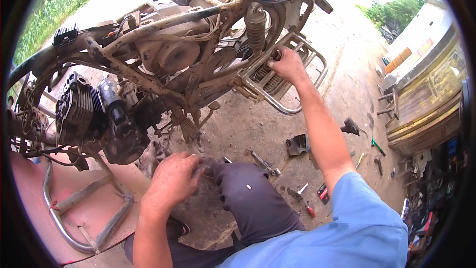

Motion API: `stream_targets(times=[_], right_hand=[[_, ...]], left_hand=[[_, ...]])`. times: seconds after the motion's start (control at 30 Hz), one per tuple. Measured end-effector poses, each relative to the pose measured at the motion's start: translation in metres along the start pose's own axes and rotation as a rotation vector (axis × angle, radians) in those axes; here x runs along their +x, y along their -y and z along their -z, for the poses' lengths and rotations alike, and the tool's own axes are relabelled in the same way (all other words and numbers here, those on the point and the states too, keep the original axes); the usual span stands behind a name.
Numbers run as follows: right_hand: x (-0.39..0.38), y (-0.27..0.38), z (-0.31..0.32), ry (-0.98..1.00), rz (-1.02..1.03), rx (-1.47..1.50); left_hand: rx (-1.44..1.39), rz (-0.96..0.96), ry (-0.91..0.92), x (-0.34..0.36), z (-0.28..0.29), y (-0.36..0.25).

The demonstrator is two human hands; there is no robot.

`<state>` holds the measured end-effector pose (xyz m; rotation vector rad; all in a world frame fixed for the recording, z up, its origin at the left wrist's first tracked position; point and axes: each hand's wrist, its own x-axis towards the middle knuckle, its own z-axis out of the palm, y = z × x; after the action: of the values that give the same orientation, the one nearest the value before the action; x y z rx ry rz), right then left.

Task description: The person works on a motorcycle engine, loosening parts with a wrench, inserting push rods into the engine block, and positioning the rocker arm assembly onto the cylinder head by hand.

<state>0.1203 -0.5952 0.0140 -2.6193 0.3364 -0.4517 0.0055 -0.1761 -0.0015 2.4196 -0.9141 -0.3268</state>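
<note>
A dusty, partly stripped motorcycle [168, 54] stands across the view, its frame bare and wiring loose. Beside its rear coil-spring shock absorber [256, 27] sticks out a tubular metal rack [283, 108] with several crossbars. My right hand [289, 67] reaches out to this rack, with thumb and fingers closed at one of its bars; the fingertips are partly hidden. My left hand [173, 178] is close to my bent knee [248, 188], below the finned engine [79, 109]. Its fingers are curled, and whatever they may hold is hidden.
Scattered on the ground to the right lie a ratchet wrench [263, 161], a red-handled screwdriver [310, 210], a black power tool [350, 127] and a dark bracket-like part [298, 145]. A bent metal tube frame [59, 218] rests on a pinkish sheet at left. A wooden cabinet [426, 94] stands at right.
</note>
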Motion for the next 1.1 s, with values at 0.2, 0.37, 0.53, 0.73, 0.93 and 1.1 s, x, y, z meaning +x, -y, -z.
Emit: stream_targets(times=[0.2, 0.37, 0.53, 0.73, 0.93, 1.1], right_hand=[[-0.012, -0.011, -0.019, 0.255, 0.129, -0.126], [-0.007, -0.003, -0.033, 0.293, 0.478, -0.316], [0.008, 0.008, -0.035, 0.525, 0.576, -0.520], [-0.008, 0.007, 0.007, 0.059, 0.625, -0.195], [-0.165, -0.004, -0.067, 0.582, 0.268, 0.169], [-0.249, -0.185, -0.303, 0.506, -0.141, 0.001]], left_hand=[[0.010, 0.005, 0.016, 0.000, 0.004, -0.005], [0.009, -0.006, 0.008, -0.007, 0.002, -0.001], [0.036, 0.013, -0.002, -0.008, 0.006, 0.001], [0.001, 0.026, -0.047, -0.002, 0.012, -0.003], [-0.033, 0.177, -0.027, -0.017, 0.013, -0.007], [-0.089, 0.186, 0.022, -0.018, -0.007, 0.005]])
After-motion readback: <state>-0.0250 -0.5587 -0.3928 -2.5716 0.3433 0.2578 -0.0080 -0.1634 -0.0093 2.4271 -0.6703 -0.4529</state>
